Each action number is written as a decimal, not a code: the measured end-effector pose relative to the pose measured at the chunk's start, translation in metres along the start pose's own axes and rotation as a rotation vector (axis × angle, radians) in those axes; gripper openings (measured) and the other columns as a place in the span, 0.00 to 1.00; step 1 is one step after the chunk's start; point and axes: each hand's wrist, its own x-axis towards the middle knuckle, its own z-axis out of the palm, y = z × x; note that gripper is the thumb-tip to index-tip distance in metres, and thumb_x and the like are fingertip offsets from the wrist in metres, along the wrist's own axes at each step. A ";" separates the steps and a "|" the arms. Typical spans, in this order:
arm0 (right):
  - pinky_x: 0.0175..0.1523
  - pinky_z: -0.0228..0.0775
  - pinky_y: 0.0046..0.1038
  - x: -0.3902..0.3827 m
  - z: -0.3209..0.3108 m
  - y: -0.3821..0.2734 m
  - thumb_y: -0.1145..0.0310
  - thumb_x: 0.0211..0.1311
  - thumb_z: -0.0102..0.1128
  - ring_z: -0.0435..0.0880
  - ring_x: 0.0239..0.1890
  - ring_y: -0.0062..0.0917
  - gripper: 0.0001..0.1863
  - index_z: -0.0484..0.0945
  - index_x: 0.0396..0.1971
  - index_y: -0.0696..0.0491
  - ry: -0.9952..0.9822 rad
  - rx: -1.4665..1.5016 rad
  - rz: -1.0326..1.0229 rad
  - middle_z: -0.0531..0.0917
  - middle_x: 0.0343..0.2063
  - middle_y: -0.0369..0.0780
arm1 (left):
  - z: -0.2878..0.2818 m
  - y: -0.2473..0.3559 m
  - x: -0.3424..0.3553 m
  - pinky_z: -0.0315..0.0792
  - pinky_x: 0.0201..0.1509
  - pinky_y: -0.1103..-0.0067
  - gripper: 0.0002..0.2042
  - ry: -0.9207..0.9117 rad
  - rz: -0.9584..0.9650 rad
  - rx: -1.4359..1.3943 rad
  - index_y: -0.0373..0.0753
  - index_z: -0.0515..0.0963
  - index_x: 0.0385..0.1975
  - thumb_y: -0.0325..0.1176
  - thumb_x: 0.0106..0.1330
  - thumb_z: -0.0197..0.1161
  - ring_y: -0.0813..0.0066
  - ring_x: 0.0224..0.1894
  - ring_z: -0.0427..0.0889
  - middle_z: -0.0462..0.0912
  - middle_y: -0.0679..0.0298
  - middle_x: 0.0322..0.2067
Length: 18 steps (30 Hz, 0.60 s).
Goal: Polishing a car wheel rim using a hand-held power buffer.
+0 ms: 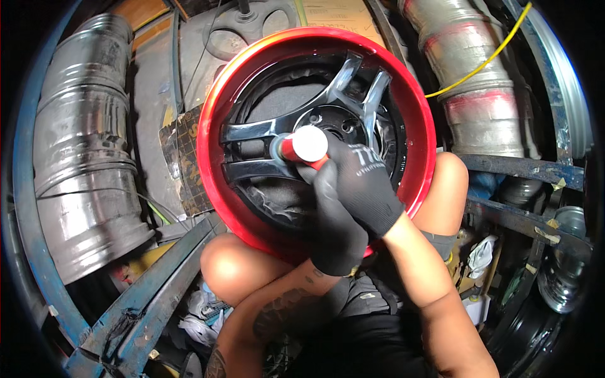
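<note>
A car wheel with a glossy red rim (211,151) and black spokes (252,130) rests across my lap, tilted up in front of me. Against the paired spokes on its left is the bluish-grey round pad of a small red hand tool with a white round end (310,144). My right hand (372,186), in a black knit glove, is closed around the tool. Just below and to its left, my left hand (340,220), gloved the same way, is closed at the tool too. The fingers of both hands are partly hidden. Pale, hazy patches show on the upper right spokes (375,94).
Stacks of bare metal wheel barrels (88,132) stand at the left, with more barrels (482,107) at the right. Blue metal rack bars (145,315) frame both sides. A yellow hose (488,63) hangs at the upper right. Beyond the wheel lies cardboard (334,16).
</note>
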 end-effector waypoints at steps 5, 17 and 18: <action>0.46 0.81 0.46 -0.037 -0.021 -0.008 0.63 0.67 0.70 0.89 0.42 0.53 0.24 0.80 0.61 0.53 0.016 -0.120 0.040 0.88 0.38 0.55 | -0.007 -0.022 -0.020 0.74 0.65 0.70 0.15 0.073 -0.238 -0.108 0.44 0.74 0.59 0.45 0.82 0.51 0.72 0.56 0.81 0.80 0.65 0.50; 0.46 0.81 0.42 -0.020 -0.001 -0.004 0.63 0.66 0.72 0.89 0.43 0.53 0.20 0.83 0.55 0.53 0.035 -0.037 0.135 0.89 0.37 0.54 | -0.012 -0.004 -0.014 0.74 0.66 0.71 0.18 -0.095 -0.162 -0.069 0.43 0.74 0.61 0.47 0.83 0.50 0.72 0.57 0.81 0.80 0.63 0.52; 0.44 0.80 0.45 -0.019 0.000 -0.002 0.63 0.67 0.70 0.89 0.41 0.53 0.23 0.80 0.60 0.52 0.052 -0.052 0.057 0.88 0.36 0.54 | -0.011 -0.004 -0.011 0.74 0.66 0.71 0.18 -0.108 -0.158 -0.068 0.43 0.74 0.61 0.47 0.83 0.50 0.72 0.57 0.81 0.80 0.63 0.53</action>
